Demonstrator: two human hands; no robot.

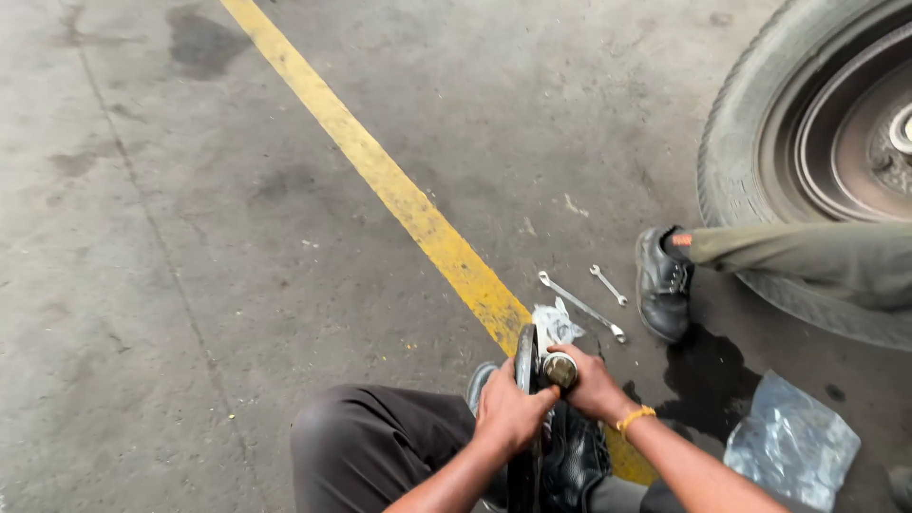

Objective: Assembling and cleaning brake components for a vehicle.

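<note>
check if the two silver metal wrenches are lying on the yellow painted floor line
No, both silver metal wrenches lie on bare grey concrete floor, right of the yellow painted line.

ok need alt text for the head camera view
Both hands grip a dark disc-shaped part stood on edge: left hand on its rim, right hand at the metal hub. Two spanners lie on concrete beside a yellow line.
</note>
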